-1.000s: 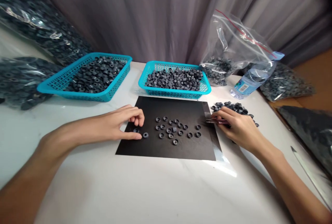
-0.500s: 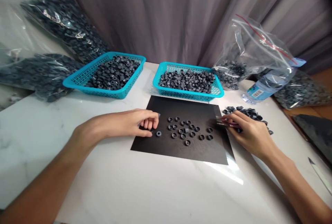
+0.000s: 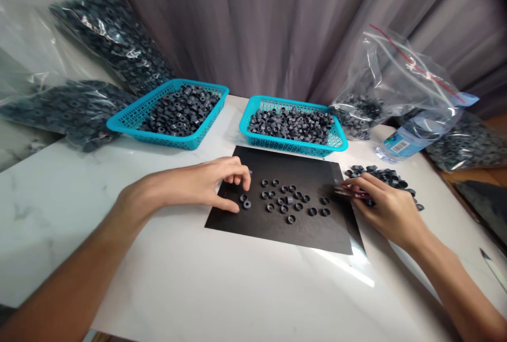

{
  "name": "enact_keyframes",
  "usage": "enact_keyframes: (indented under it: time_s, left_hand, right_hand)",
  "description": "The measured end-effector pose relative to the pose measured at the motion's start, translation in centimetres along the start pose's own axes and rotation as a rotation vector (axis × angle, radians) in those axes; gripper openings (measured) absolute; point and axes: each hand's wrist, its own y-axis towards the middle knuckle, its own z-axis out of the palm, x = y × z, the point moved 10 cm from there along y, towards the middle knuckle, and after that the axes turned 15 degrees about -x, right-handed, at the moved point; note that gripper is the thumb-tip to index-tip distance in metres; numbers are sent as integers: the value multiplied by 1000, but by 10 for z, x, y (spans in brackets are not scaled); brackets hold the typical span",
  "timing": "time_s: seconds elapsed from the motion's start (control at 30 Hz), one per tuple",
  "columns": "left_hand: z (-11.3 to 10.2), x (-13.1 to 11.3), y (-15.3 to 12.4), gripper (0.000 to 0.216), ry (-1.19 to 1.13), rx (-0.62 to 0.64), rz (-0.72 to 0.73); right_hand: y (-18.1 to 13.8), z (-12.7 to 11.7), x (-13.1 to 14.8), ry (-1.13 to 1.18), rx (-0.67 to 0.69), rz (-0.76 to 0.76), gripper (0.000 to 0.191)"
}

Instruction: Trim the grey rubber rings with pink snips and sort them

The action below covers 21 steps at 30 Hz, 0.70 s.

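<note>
My left hand is over the left side of a black mat. Its thumb is spread away from its curled fingers, with nothing visibly held. By the thumb tip lie two small grey ring-shaped parts, close together. My right hand grips a pair of tweezers at the mat's right edge, tips pointing left. Whether the tips hold a part is too blurred to see. Several round grey caps, many with the hollow side up, are scattered across the middle of the mat.
Behind the mat stand two blue baskets, a left basket and a right basket, filled with grey parts. A pile of grey caps lies by my right hand. Plastic bags of parts flank both sides; a water bottle lies at right.
My left thumb and fingers have spread apart, and a second grey part now shows beside the ring. The right hand keeps the tweezers in about the same place. The view has shifted slightly.
</note>
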Motion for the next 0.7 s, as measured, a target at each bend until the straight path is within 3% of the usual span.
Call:
enact_keyframes:
  time_s: [0.17, 0.43, 0.7]
  left_hand:
    - [15, -14, 4, 9, 0, -10, 106]
    - [29, -27, 6, 14, -105, 60, 62]
    - [31, -31, 11, 13, -75, 21, 67]
  right_hand:
    - [0, 1, 0, -1, 5, -2, 19]
    - [0, 2, 1, 12, 29, 0, 20]
    - [1, 3, 2, 35, 49, 10, 20]
